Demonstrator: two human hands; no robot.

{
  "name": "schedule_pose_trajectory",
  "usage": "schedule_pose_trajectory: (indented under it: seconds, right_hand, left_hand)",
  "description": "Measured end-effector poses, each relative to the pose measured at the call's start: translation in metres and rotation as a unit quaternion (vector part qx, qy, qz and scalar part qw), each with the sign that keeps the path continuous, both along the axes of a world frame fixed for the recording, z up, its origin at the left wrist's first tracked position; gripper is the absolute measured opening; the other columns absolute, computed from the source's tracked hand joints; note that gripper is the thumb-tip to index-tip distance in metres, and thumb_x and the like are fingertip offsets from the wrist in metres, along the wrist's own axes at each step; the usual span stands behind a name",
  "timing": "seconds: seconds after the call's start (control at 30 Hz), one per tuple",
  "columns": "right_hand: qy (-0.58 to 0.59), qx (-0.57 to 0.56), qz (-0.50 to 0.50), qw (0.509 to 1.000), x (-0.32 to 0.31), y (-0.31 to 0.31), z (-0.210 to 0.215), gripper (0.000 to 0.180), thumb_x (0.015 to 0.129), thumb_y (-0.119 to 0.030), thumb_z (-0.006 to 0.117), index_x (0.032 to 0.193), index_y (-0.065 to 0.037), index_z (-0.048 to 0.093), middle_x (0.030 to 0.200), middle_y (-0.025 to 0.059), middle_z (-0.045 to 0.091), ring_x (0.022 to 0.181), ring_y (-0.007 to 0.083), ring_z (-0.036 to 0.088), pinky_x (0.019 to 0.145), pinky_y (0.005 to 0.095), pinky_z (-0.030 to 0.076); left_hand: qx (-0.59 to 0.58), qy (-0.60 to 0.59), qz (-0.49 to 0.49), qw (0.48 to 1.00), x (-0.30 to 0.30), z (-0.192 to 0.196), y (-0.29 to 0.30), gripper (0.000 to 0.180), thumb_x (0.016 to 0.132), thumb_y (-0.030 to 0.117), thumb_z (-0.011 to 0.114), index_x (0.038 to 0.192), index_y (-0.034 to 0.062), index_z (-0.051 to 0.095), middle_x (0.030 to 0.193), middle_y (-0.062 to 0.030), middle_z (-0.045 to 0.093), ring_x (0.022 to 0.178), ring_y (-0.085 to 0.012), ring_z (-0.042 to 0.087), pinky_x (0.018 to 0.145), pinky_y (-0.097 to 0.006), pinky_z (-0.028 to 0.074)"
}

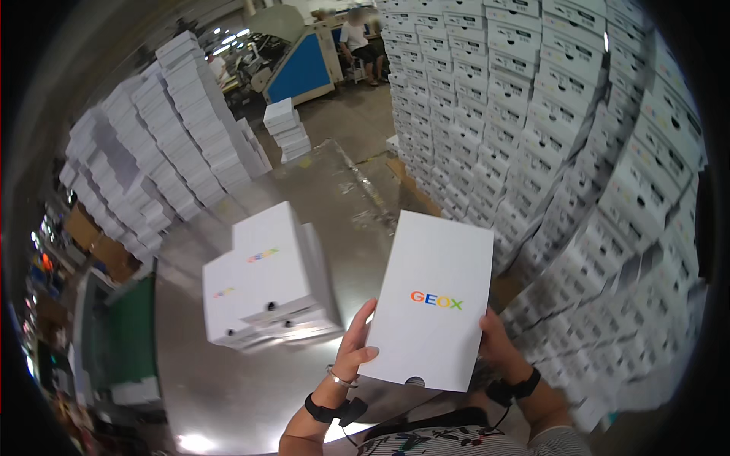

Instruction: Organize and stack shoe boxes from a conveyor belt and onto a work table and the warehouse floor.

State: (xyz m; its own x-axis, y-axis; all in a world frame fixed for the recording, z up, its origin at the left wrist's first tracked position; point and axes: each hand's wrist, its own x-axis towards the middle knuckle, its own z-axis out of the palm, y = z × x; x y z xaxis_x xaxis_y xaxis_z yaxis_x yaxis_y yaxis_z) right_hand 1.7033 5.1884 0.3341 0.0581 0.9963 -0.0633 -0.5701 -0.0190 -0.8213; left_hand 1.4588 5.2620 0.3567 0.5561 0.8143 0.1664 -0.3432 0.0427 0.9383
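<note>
The left hand (356, 343) is gripping the left side of a white shoebox (426, 262), its thumb resting over the edge of the broad face and its fingers spreading along the side. The right hand (496, 342) is holding the same box by its right side, with its fingers partly hiding behind the edge. Between them the hands are keeping the box above the near right part of a metal table (220, 395), with multicoloured lettering facing up and a dark half-round notch showing at the near end.

A pile of white boxes (266, 285) is lying to the left on the table, well apart from the right hand; its boxes are overlapping unevenly and the near ends are looking blurred. A metal bracelet (342, 378) and a black strap (322, 411) are circling the left wrist, while another black strap (525, 386) is circling the right.

On the right, a tall wall of boxes (506, 91) is rising beside the table; on the far left, white stacks (179, 114) are standing. Farther off, a person (355, 38) is sitting near a blue-panelled machine (300, 70).
</note>
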Motion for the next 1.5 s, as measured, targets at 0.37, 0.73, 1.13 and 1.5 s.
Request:
schedule_pose_trajectory:
  seconds: [0.37, 0.73, 1.13, 1.5]
  right_hand:
    - [0.011, -0.169, 0.094, 0.981, 0.241, 0.115, -0.002, 0.045, 0.079, -0.034, 0.044, 0.106, 0.003, 0.046, 0.094, 0.0121, 0.055, 0.083, 0.0177, 0.055, 0.072, 0.0279, 0.045]
    - [0.01, -0.154, 0.125, 0.98, 0.273, 0.262, -0.001, 0.05, 0.077, -0.038, 0.047, 0.108, 0.002, 0.046, 0.097, 0.0133, 0.055, 0.086, 0.0201, 0.053, 0.076, 0.0283, 0.042]
    - [-0.008, -0.221, 0.102, 0.97, 0.29, 0.539, -0.019, 0.055, 0.078, -0.04, 0.044, 0.111, 0.004, 0.042, 0.102, 0.0146, 0.052, 0.09, 0.0226, 0.052, 0.078, 0.0303, 0.042]
    - [0.15, -0.147, 0.238, 0.948, 0.284, 0.833, -0.059, 0.045, 0.077, -0.025, 0.046, 0.114, 0.0, 0.04, 0.112, 0.0098, 0.048, 0.106, 0.0231, 0.043, 0.092, 0.0359, 0.031]
  left_hand:
    - [-0.064, -0.034, 0.127, 0.989, 0.244, -0.014, 0.029, 0.08, 0.062, 0.017, 0.058, 0.129, 0.0015, 0.016, 0.124, -0.0132, 0.033, 0.114, -0.0227, 0.032, 0.095, -0.032, 0.024]
    - [-0.067, -0.039, 0.207, 0.975, 0.298, -0.022, 0.15, 0.076, 0.061, 0.014, 0.054, 0.128, 0.0026, 0.019, 0.127, -0.0128, 0.029, 0.117, -0.0228, 0.029, 0.097, -0.032, 0.022]
    - [-0.125, 0.007, 0.191, 0.974, 0.313, -0.049, 0.445, 0.071, 0.067, 0.008, 0.056, 0.128, 0.0026, 0.02, 0.125, -0.0124, 0.029, 0.115, -0.022, 0.03, 0.095, -0.031, 0.023]
    - [-0.009, 0.133, 0.356, 0.925, 0.302, -0.049, 0.748, 0.068, 0.069, 0.012, 0.057, 0.127, 0.0042, 0.022, 0.124, -0.0126, 0.029, 0.11, -0.0198, 0.035, 0.091, -0.03, 0.03]
